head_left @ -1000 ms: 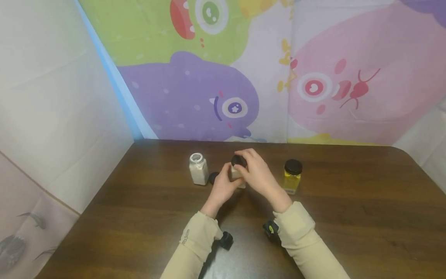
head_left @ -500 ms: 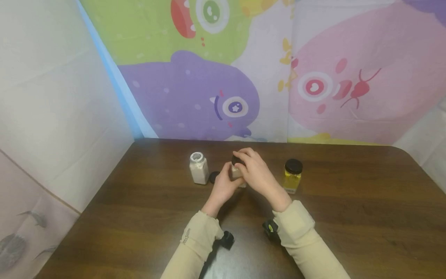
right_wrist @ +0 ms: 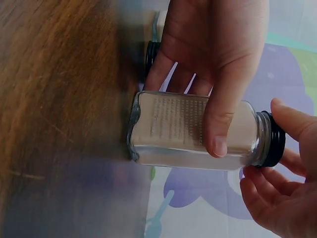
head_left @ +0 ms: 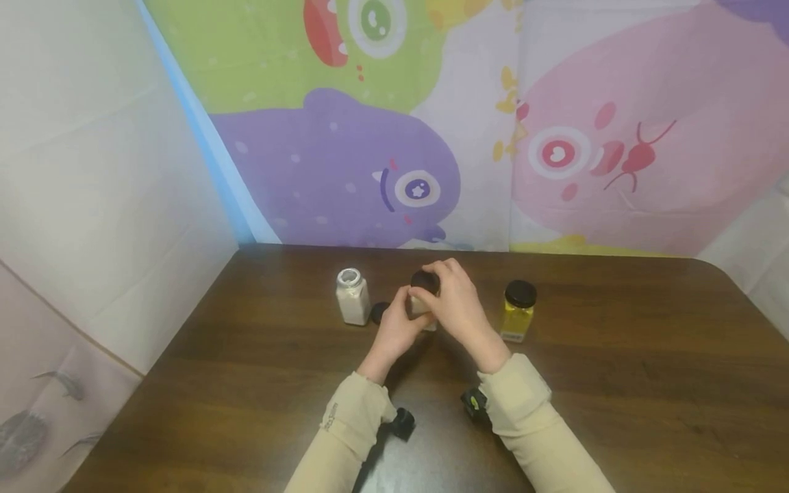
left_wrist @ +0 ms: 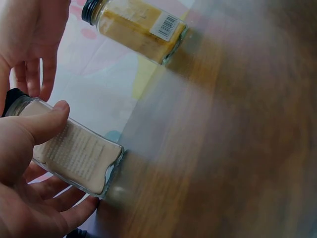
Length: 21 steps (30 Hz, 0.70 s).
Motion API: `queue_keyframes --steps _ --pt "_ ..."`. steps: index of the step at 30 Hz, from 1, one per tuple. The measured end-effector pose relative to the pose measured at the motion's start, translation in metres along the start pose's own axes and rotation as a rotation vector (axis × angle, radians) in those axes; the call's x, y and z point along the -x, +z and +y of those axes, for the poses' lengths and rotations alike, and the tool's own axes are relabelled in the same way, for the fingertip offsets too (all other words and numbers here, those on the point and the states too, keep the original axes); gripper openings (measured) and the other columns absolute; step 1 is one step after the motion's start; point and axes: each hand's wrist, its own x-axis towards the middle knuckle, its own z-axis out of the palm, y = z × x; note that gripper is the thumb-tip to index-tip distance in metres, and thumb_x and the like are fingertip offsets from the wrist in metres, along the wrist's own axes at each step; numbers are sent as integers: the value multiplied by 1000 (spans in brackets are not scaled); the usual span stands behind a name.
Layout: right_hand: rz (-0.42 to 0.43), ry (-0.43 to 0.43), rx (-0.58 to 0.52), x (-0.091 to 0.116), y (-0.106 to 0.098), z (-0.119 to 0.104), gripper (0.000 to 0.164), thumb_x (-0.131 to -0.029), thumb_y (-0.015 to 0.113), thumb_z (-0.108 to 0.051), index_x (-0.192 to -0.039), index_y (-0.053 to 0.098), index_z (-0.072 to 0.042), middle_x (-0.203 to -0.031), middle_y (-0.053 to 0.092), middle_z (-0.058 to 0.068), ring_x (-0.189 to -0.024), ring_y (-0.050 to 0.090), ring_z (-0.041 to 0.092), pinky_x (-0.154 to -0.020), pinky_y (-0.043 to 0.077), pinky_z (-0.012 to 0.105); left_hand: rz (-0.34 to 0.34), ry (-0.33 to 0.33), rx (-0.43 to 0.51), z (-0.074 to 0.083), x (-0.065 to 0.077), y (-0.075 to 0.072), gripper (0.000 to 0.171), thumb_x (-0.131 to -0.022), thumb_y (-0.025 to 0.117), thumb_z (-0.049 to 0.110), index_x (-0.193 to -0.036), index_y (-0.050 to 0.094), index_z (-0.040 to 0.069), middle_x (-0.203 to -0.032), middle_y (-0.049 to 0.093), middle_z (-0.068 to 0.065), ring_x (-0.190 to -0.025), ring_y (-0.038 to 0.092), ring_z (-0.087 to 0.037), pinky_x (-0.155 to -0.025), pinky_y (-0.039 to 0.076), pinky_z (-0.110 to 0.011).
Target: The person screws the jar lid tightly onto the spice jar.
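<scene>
In the middle of the table, a clear glass jar (right_wrist: pixel 178 124) of pale beige powder stands upright, with a black lid (right_wrist: pixel 275 141) at its neck. My left hand (head_left: pixel 394 335) grips the jar's body, its thumb across the front and its fingers behind. At the top, my right hand (head_left: pixel 459 305) holds the lid between thumb and fingers. Whether the lid is tight or loose cannot be seen. Left of my hands stands a second jar (head_left: pixel 353 302) of whitish powder with its mouth uncovered. Beside it lies a loose black lid (head_left: pixel 379 313), partly behind my left hand.
A jar (head_left: pixel 516 320) with yellow contents and a black lid stands to the right of my hands. The brown wooden table (head_left: pixel 616 383) meets a cartoon-printed cloth (head_left: pixel 345 171) at its back edge. A white wall (head_left: pixel 92 171) rises on the left.
My right hand has shifted and turned slightly at the lid, and more of the lid's top shows than half a second ago. The left hand keeps its grip; the other jars stay put.
</scene>
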Motion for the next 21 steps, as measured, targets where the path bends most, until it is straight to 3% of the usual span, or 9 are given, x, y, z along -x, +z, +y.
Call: queue_keyframes --steps 8,14,17,21 --pt "31 44 -8 -2 4 1 48 -75 71 -40 -102 54 -4 -94 49 11 -81 49 23 -74 45 37 9 7 -8 1 2 0 50 -78 68 28 -119 45 9 -114 56 -20 -97 54 -28 -80 46 -43" --pt "-20 62 -43 -2 4 5 69 -74 71 -45 -120 45 0 -113 41 17 -96 50 29 -86 44 41 12 36 9 2 2 -1 49 -79 68 24 -120 46 8 -116 58 -15 -100 53 -27 -83 45 -43" --pt "-63 5 -84 -2 2 8 76 -76 71 -40 -131 37 -1 -125 35 19 -109 46 31 -94 40 43 4 42 14 1 1 -1 52 -79 68 25 -123 45 9 -122 56 -14 -107 53 -27 -87 43 -45" --pt "-162 -135 -127 -4 -4 10 69 -80 65 -18 -137 30 -2 -138 29 19 -125 34 31 -101 33 44 0 22 14 0 1 -1 56 -78 67 23 -127 43 8 -123 55 -15 -113 51 -29 -91 42 -45"
